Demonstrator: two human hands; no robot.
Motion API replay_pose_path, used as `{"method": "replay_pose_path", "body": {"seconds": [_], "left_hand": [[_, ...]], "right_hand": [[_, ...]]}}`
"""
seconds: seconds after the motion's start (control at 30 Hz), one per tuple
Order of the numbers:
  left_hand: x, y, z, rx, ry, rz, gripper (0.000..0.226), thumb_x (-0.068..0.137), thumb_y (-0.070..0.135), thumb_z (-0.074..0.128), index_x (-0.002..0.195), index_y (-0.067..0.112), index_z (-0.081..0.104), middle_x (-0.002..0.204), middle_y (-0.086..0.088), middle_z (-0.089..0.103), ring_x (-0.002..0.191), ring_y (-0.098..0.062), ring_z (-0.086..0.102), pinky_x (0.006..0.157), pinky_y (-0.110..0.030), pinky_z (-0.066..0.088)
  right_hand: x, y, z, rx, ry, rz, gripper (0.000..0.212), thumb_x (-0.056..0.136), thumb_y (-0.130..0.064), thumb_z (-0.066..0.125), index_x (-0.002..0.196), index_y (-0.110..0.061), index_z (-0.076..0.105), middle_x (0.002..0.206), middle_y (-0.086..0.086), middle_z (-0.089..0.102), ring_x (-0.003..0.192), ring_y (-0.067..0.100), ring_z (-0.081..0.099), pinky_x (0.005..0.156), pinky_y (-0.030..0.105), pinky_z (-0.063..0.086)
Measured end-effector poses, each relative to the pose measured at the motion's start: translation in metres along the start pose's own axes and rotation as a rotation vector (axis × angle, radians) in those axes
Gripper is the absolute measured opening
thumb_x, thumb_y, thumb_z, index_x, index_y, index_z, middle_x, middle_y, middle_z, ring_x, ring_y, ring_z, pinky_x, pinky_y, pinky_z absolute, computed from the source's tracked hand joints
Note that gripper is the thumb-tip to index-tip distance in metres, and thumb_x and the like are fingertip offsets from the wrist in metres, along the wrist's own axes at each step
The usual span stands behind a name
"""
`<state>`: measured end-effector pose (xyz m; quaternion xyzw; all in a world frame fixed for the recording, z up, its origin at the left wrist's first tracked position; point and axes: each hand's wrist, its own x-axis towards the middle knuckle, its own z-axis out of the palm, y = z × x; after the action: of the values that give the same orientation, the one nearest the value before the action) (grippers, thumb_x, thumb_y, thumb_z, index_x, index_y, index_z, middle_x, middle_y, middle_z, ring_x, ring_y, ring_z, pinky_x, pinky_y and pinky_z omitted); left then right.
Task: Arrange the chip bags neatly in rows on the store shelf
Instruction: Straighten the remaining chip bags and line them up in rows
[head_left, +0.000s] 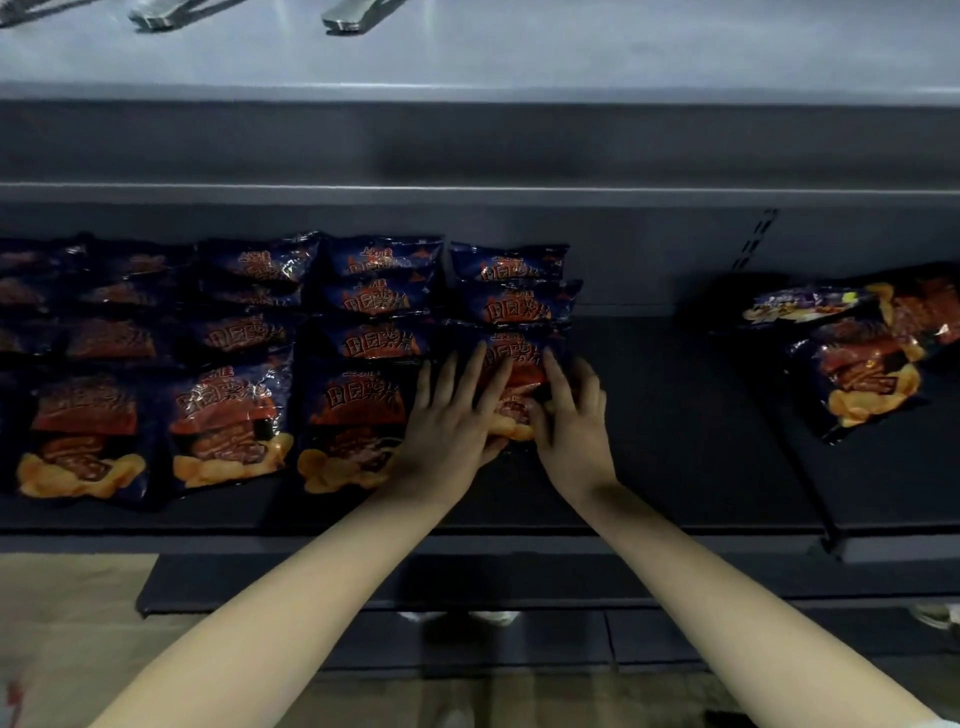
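Note:
Dark blue chip bags with red-orange print lie flat in overlapping rows on the dark store shelf (675, 457). The front bag of the rightmost row (519, 364) lies under both my hands. My left hand (452, 415) rests on its left half with fingers spread and straight. My right hand (566, 410) presses on its right half, fingers extended, thumb near the bag's lower edge. Two more bags (519, 306) overlap behind it. To the left, the neighbouring row's front bag (353, 431) lies close beside my left hand.
A loose pile of chip bags (862, 374) lies at the shelf's right, beyond a divider rail (800, 467). An upper shelf (467, 145) overhangs the back. Bare shelf stretches between my right hand and the pile. Below the shelf lip a lower ledge (363, 582) and the floor show.

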<state>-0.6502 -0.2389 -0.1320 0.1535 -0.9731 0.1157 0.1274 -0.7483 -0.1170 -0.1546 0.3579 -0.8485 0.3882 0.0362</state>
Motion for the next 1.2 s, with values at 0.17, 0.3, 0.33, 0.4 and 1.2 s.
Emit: {"method": "replay_pose_path", "body": {"seconds": [0.17, 0.3, 0.33, 0.4, 1.2], "left_hand": [[-0.001, 0.000, 0.001, 0.016, -0.026, 0.022, 0.097, 0.079, 0.056, 0.058, 0.150, 0.019, 0.003, 0.157, -0.014, 0.009, 0.140, -0.036, 0.023, 0.114, -0.054, 0.014], [-0.001, 0.000, -0.004, -0.036, -0.039, 0.026, 0.094, 0.083, 0.054, 0.054, 0.149, 0.020, -0.004, 0.157, -0.013, 0.001, 0.142, -0.035, 0.015, 0.115, -0.054, 0.009], [-0.001, 0.001, -0.005, -0.038, -0.040, 0.028, 0.094, 0.084, 0.054, 0.053, 0.149, 0.019, -0.005, 0.157, -0.014, 0.001, 0.142, -0.036, 0.015, 0.115, -0.054, 0.008], [-0.001, 0.001, -0.004, -0.030, -0.048, 0.038, 0.095, 0.084, 0.055, 0.053, 0.149, 0.018, -0.005, 0.157, -0.015, 0.001, 0.141, -0.037, 0.015, 0.115, -0.054, 0.009], [0.111, 0.206, -0.053, -0.446, -0.008, 0.246, 0.066, 0.087, 0.046, 0.054, 0.143, 0.018, 0.033, 0.149, -0.011, 0.032, 0.134, -0.032, 0.034, 0.105, -0.043, 0.034]], "right_hand": [[-0.002, -0.002, 0.003, -0.180, -0.019, -0.005, 0.061, 0.094, -0.044, 0.023, 0.150, -0.024, 0.015, 0.157, 0.011, 0.010, 0.142, 0.036, 0.016, 0.113, 0.051, 0.022], [-0.004, -0.004, 0.004, -0.187, -0.014, -0.003, 0.059, 0.095, -0.041, 0.025, 0.150, -0.021, 0.017, 0.158, 0.010, 0.012, 0.142, 0.034, 0.019, 0.112, 0.048, 0.024], [-0.004, -0.004, 0.004, -0.187, -0.017, 0.002, 0.059, 0.096, -0.041, 0.025, 0.150, -0.021, 0.017, 0.158, 0.010, 0.012, 0.142, 0.034, 0.021, 0.112, 0.047, 0.024], [-0.005, -0.005, 0.004, -0.194, -0.030, 0.003, 0.059, 0.096, -0.041, 0.026, 0.150, -0.019, 0.018, 0.158, 0.011, 0.013, 0.141, 0.034, 0.024, 0.111, 0.046, 0.027], [-0.009, 0.139, -0.201, -0.469, 0.124, 0.187, 0.057, 0.089, -0.035, 0.046, 0.142, -0.020, 0.032, 0.155, 0.012, 0.017, 0.139, 0.041, 0.022, 0.112, 0.057, 0.022]]}}
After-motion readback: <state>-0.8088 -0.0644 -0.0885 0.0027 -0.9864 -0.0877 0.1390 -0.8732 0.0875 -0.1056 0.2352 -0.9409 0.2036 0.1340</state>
